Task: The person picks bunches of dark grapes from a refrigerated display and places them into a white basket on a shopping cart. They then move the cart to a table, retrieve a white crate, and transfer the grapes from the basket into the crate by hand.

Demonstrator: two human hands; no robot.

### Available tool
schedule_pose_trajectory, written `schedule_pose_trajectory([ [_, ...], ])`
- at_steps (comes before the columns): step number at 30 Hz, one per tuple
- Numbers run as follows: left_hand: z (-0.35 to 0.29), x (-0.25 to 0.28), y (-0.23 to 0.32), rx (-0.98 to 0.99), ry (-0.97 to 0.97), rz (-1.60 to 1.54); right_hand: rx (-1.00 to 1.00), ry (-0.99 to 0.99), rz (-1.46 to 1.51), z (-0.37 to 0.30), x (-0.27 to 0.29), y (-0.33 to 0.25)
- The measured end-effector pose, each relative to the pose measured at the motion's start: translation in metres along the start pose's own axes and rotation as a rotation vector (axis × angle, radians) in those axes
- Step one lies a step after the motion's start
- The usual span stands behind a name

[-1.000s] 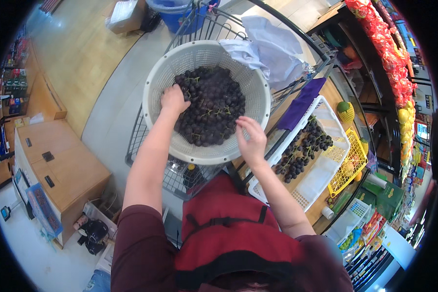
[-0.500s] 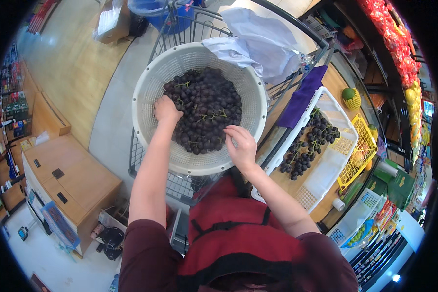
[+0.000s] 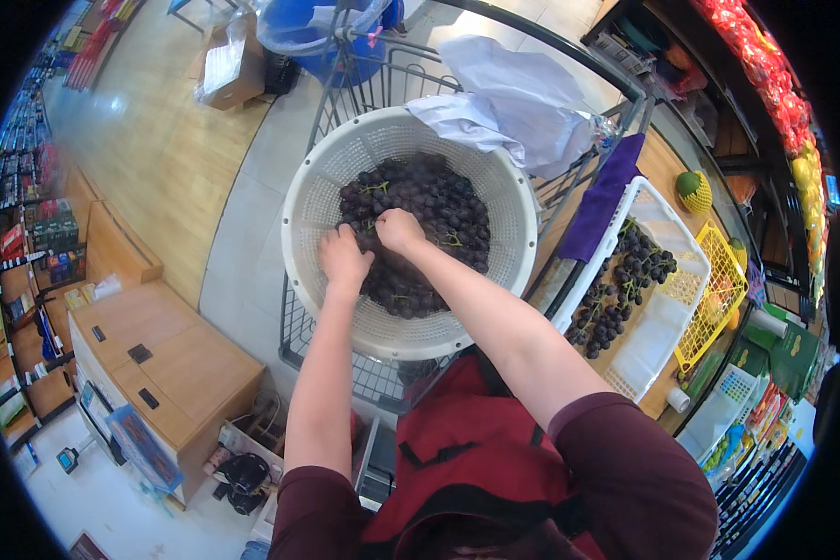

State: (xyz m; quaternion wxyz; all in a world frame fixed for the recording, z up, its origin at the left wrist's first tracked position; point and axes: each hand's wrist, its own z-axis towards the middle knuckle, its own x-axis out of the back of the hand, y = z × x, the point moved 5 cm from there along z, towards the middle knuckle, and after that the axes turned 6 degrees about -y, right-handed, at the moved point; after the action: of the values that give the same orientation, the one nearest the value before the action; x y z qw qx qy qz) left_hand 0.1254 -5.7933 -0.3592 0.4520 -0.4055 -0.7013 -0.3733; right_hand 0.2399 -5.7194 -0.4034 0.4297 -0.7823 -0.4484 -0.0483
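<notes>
A round white plastic basket [image 3: 310,297] with perforated walls holds a heap of dark purple grapes [image 3: 453,201] with some green stems showing. My left hand [image 3: 345,259] rests at the left edge of the heap, its fingers touching the grapes and its thumb apart. Just right of it, over the middle of the heap, my right hand [image 3: 399,231] is closed with the fingers curled under. Whatever it grips is hidden. The two hands are close together but apart.
The basket sits in a wire shopping cart [image 3: 322,362], with white sheets [image 3: 523,103] over its far right side. To the right, a white crate [image 3: 658,313] holds more grape bunches [image 3: 623,289], beside a yellow crate [image 3: 709,327]. A wooden cabinet [image 3: 182,345] stands left.
My right hand has moved left from the heap's right edge to its middle, close to my left hand. The whole view has shifted, putting the basket slightly farther right and lower.
</notes>
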Motion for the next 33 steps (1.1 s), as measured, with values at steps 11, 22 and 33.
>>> schedule_pose_trajectory([
  [11, 0.014, -0.012, -0.008, 0.133, -0.352, -0.018, -0.081, 0.141, 0.131, -0.009, -0.030, 0.017],
  [22, -0.024, 0.021, 0.015, 0.167, -0.318, -0.412, -0.367, -0.369, 1.315, -0.037, -0.046, 0.003],
  [33, -0.152, 0.114, 0.093, -0.192, 0.179, -0.754, -0.166, -0.867, 1.624, -0.088, -0.011, -0.001],
])
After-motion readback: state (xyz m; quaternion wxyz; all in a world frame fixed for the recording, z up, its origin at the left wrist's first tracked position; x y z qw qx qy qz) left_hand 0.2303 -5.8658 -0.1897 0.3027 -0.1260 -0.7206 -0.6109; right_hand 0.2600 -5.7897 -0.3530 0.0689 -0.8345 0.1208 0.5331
